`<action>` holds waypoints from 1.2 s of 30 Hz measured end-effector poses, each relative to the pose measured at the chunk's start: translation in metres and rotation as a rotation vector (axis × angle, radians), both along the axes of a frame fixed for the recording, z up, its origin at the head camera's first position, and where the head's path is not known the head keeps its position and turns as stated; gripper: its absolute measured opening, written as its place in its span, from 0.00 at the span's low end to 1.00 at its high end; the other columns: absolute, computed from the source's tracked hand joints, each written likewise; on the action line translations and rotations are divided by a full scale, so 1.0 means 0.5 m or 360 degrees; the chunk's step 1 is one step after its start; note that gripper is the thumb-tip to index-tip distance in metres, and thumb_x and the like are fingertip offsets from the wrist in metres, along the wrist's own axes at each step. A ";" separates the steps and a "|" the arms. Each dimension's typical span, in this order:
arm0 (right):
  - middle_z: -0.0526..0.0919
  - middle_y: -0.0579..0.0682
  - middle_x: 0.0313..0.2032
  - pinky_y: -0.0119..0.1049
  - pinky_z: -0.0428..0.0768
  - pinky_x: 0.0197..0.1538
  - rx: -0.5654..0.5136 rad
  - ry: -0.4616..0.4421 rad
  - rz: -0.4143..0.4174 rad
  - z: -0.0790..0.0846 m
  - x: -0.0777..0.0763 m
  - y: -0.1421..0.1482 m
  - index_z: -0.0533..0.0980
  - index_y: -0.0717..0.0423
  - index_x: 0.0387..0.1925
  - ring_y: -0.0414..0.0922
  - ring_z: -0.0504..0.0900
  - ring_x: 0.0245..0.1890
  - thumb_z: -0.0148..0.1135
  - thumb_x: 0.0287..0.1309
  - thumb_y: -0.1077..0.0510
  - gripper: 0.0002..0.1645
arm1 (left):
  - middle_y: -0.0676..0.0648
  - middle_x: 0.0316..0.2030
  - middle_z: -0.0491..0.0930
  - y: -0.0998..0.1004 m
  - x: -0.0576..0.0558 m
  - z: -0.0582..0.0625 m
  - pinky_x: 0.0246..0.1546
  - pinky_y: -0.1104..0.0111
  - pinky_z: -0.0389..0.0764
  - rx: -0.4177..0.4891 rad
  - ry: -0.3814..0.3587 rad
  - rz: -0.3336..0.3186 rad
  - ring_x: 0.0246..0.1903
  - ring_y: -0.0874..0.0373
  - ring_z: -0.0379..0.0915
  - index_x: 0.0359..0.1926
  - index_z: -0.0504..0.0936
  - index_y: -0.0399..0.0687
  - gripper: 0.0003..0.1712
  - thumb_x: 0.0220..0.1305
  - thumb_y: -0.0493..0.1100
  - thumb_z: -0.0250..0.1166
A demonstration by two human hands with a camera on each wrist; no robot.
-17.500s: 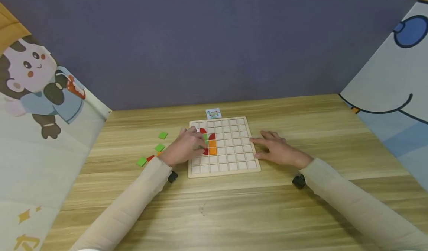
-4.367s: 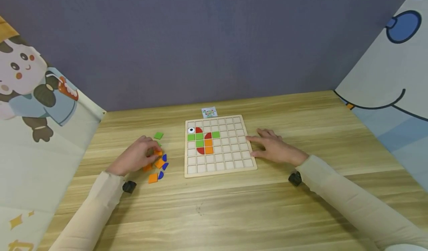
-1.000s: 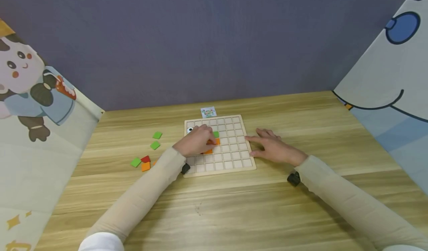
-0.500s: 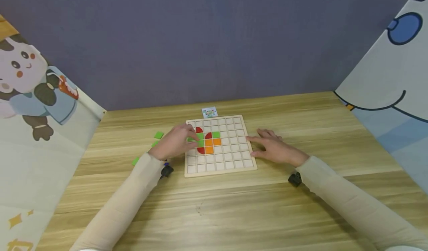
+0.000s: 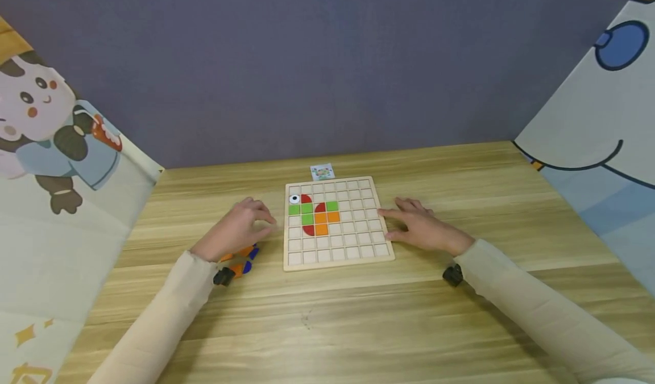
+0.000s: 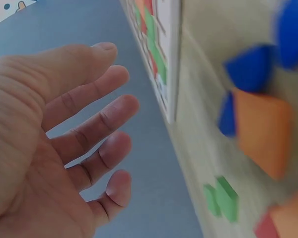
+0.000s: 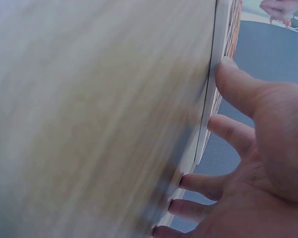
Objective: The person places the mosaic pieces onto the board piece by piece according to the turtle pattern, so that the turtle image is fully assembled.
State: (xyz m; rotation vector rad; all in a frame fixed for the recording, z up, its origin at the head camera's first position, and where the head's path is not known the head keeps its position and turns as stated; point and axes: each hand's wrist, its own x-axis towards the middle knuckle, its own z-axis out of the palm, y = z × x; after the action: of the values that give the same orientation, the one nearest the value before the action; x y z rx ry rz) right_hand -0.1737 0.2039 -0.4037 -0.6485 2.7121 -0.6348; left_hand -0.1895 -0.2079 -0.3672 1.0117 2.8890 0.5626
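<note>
A square wooden grid board [image 5: 358,261] lies on the table, its left half bearing green, red and orange tiles and a white eye tile [image 5: 294,199]. Left of the board hovers my left hand [image 5: 236,229], fingers loosely bent with nothing between them. Beneath and beside that hand lie loose orange tiles [image 6: 265,131], blue rounded pieces [image 6: 251,67] and green tiles [image 6: 227,198], partly hidden from the head view. My right hand [image 5: 422,227] rests at the board's right edge, thumb and index fingertip touching the rim, other fingers spread on the table.
A small picture card [image 5: 322,172] lies just behind the board. The wood-grain table [image 5: 348,321] ends at a dark upright panel [image 5: 327,71] at the back, with cartoon-printed walls on both sides.
An orange square has been added to the board, under the green tile at right. My left hand has let it go and drawn back left off the board. The right hand stays put.
</note>
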 end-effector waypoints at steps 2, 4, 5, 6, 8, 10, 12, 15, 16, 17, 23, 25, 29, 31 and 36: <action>0.45 0.66 0.70 0.73 0.43 0.56 0.0002 0.0001 0.0003 0.000 0.000 0.000 0.60 0.42 0.70 0.66 0.41 0.68 0.57 0.62 0.40 0.37 | 0.50 0.37 0.78 -0.015 0.008 -0.004 0.44 0.56 0.69 0.0004 0.0012 0.0004 0.40 0.53 0.69 0.39 0.87 0.45 0.09 0.57 0.43 0.69; 0.45 0.66 0.70 0.74 0.44 0.56 0.0004 0.0007 0.0006 0.000 -0.001 0.000 0.61 0.42 0.70 0.66 0.41 0.68 0.57 0.62 0.40 0.37 | 0.49 0.37 0.79 -0.030 0.015 -0.009 0.42 0.57 0.70 0.0014 0.0006 0.0017 0.39 0.53 0.69 0.39 0.87 0.45 0.10 0.56 0.43 0.70; 0.45 0.66 0.70 0.74 0.44 0.55 0.0004 0.0010 0.0006 0.001 -0.002 0.000 0.61 0.43 0.70 0.66 0.41 0.68 0.57 0.62 0.41 0.37 | 0.49 0.37 0.80 -0.037 0.018 -0.011 0.45 0.55 0.69 0.0016 0.0001 0.0019 0.39 0.53 0.69 0.39 0.87 0.44 0.11 0.56 0.42 0.70; 0.45 0.66 0.70 0.74 0.44 0.55 0.0003 0.0011 0.0005 0.002 -0.002 0.000 0.61 0.43 0.70 0.66 0.41 0.68 0.57 0.62 0.41 0.37 | 0.49 0.37 0.80 -0.044 0.020 -0.014 0.44 0.55 0.69 0.0015 -0.0003 0.0022 0.39 0.53 0.69 0.40 0.87 0.44 0.11 0.55 0.42 0.71; 0.45 0.67 0.70 0.74 0.44 0.55 0.0002 0.0016 0.0004 0.003 -0.003 0.000 0.61 0.43 0.70 0.66 0.41 0.68 0.58 0.62 0.41 0.37 | 0.49 0.38 0.80 -0.056 0.023 -0.018 0.44 0.54 0.69 0.0000 -0.0012 0.0022 0.39 0.53 0.69 0.41 0.87 0.44 0.12 0.54 0.41 0.72; 0.45 0.67 0.70 0.74 0.43 0.55 0.0005 0.0018 0.0002 0.005 -0.003 0.000 0.61 0.43 0.70 0.66 0.41 0.68 0.58 0.62 0.41 0.37 | 0.49 0.39 0.80 -0.065 0.026 -0.022 0.43 0.55 0.68 -0.0016 -0.0017 0.0015 0.39 0.53 0.68 0.42 0.86 0.44 0.14 0.53 0.41 0.72; 0.45 0.67 0.70 0.74 0.44 0.55 0.0007 0.0019 -0.0001 0.006 -0.004 0.000 0.61 0.43 0.70 0.66 0.41 0.68 0.58 0.62 0.41 0.37 | 0.50 0.39 0.80 -0.073 0.028 -0.025 0.38 0.59 0.67 -0.0035 -0.0014 0.0008 0.36 0.55 0.66 0.43 0.86 0.45 0.15 0.53 0.41 0.72; 0.45 0.67 0.70 0.74 0.44 0.55 0.0012 0.0017 -0.0003 0.006 -0.004 0.001 0.60 0.42 0.70 0.66 0.41 0.68 0.58 0.62 0.41 0.37 | 0.50 0.39 0.79 -0.082 0.030 -0.029 0.36 0.61 0.66 -0.0046 -0.0007 -0.0001 0.33 0.57 0.65 0.43 0.86 0.46 0.16 0.52 0.43 0.73; 0.45 0.67 0.70 0.74 0.44 0.55 0.0011 0.0017 -0.0004 0.005 -0.004 0.001 0.60 0.42 0.70 0.66 0.41 0.68 0.58 0.62 0.41 0.37 | 0.51 0.38 0.79 -0.084 0.031 -0.030 0.36 0.61 0.66 -0.0052 -0.0005 -0.0003 0.33 0.57 0.64 0.43 0.86 0.46 0.16 0.52 0.44 0.73; 0.45 0.66 0.70 0.74 0.44 0.55 0.0013 0.0019 -0.0004 0.005 -0.005 0.001 0.60 0.42 0.70 0.66 0.41 0.68 0.58 0.62 0.41 0.37 | 0.51 0.38 0.79 -0.087 0.032 -0.031 0.36 0.61 0.65 -0.0060 -0.0009 -0.0001 0.33 0.57 0.64 0.43 0.86 0.46 0.16 0.52 0.44 0.73; 0.46 0.67 0.70 0.74 0.45 0.55 0.0027 0.0039 -0.0002 0.003 -0.005 0.001 0.60 0.42 0.70 0.66 0.42 0.68 0.58 0.62 0.41 0.37 | 0.51 0.40 0.78 -0.102 0.035 -0.042 0.39 0.56 0.64 -0.0099 -0.0063 0.0047 0.37 0.53 0.66 0.44 0.85 0.46 0.16 0.54 0.44 0.72; 0.46 0.67 0.70 0.74 0.45 0.55 0.0031 0.0040 -0.0001 0.003 -0.005 0.001 0.60 0.42 0.70 0.66 0.42 0.68 0.58 0.62 0.41 0.37 | 0.50 0.40 0.78 -0.107 0.034 -0.045 0.38 0.56 0.64 -0.0101 -0.0069 0.0075 0.37 0.53 0.65 0.44 0.85 0.46 0.15 0.54 0.43 0.72; 0.46 0.66 0.70 0.74 0.44 0.55 0.0022 0.0018 -0.0004 0.002 -0.003 -0.001 0.61 0.42 0.70 0.66 0.41 0.68 0.58 0.61 0.41 0.37 | 0.50 0.40 0.78 -0.114 0.028 -0.050 0.37 0.54 0.64 -0.0097 -0.0067 0.0112 0.37 0.54 0.65 0.43 0.85 0.47 0.13 0.55 0.42 0.71; 0.45 0.66 0.70 0.74 0.44 0.55 0.0014 0.0005 -0.0007 0.002 -0.002 -0.001 0.61 0.42 0.70 0.66 0.41 0.68 0.58 0.61 0.41 0.37 | 0.50 0.40 0.78 -0.117 0.024 -0.050 0.38 0.53 0.64 -0.0098 -0.0061 0.0124 0.37 0.54 0.65 0.43 0.85 0.47 0.13 0.55 0.42 0.71; 0.46 0.66 0.70 0.74 0.44 0.55 0.0016 0.0005 -0.0006 0.000 0.000 -0.001 0.61 0.42 0.70 0.66 0.41 0.68 0.58 0.61 0.41 0.37 | 0.48 0.40 0.78 -0.119 0.014 -0.049 0.36 0.54 0.64 -0.0110 0.0053 0.0174 0.38 0.52 0.66 0.46 0.84 0.45 0.17 0.54 0.43 0.72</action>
State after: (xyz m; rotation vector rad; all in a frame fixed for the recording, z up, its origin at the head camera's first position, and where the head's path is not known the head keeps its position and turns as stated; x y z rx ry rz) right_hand -0.1739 0.2036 -0.4036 -0.6426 2.7184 -0.6216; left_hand -0.1827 -0.2676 -0.3915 0.8671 2.9848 0.4514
